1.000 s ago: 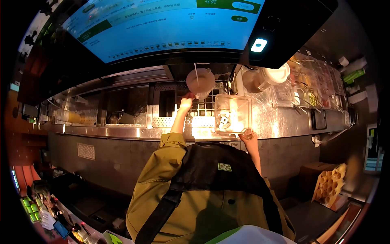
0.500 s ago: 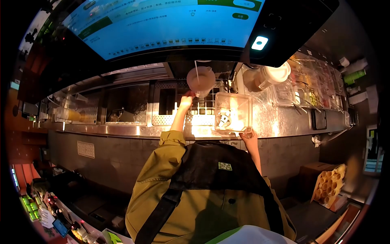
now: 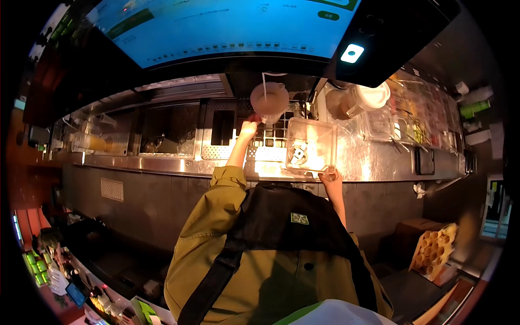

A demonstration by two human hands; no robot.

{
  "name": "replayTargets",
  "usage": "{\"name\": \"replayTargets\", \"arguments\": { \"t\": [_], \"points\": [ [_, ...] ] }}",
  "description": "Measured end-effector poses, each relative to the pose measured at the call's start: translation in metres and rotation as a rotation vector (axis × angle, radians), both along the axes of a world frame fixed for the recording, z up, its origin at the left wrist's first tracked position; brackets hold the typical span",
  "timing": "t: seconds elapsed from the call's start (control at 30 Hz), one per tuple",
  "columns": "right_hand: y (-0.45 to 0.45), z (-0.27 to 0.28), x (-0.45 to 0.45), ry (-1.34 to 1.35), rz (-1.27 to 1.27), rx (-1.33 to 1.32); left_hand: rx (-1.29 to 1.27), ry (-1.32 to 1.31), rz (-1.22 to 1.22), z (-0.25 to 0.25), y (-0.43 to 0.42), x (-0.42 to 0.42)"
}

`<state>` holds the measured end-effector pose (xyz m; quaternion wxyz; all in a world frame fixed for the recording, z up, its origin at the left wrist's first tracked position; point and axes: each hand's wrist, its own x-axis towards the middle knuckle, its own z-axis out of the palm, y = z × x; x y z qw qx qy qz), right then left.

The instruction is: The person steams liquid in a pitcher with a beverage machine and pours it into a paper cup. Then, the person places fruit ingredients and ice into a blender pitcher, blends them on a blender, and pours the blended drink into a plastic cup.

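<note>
My left hand (image 3: 249,127) is closed at the lower left side of a round translucent pitcher (image 3: 270,101), apparently on its handle. A thin pale stream runs down into this pitcher from above. My right hand (image 3: 331,176) grips the lower right corner of a clear square blender jar (image 3: 311,145), whose blade base shows through at its lower left. The jar rests over the right part of a metal grid (image 3: 266,142) in the counter. Some fingers of both hands are hidden.
A lit screen (image 3: 227,32) hangs above the counter. To the right are a white-lidded tub (image 3: 372,96) and several ingredient containers (image 3: 420,108). On the left are a sink basin (image 3: 169,135) and a yellow-filled container (image 3: 91,142). Several cup-like holders (image 3: 435,246) stand in a box lower right.
The whole view has shifted slightly, with the screen and counter higher in the frame. Both hands keep their places at the pitcher and jar, and the stream still runs.
</note>
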<state>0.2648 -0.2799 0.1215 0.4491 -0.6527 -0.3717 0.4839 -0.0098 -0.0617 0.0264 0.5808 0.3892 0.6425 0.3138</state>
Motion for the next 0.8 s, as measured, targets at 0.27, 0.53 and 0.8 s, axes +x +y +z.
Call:
{"name": "replayTargets", "arguments": {
  "t": [0.27, 0.53, 0.8],
  "points": [
    [0.005, 0.007, -0.003, 0.008, -0.011, -0.017, 0.051, 0.044, -0.050, 0.009, -0.002, 0.001],
    [0.005, 0.000, -0.001, -0.002, -0.003, 0.008, 0.064, -0.006, 0.022, 0.002, 0.002, 0.004],
    [0.005, 0.002, -0.001, 0.017, -0.003, 0.009, 0.028, -0.037, 0.039, 0.007, -0.001, 0.005]
  ]
}}
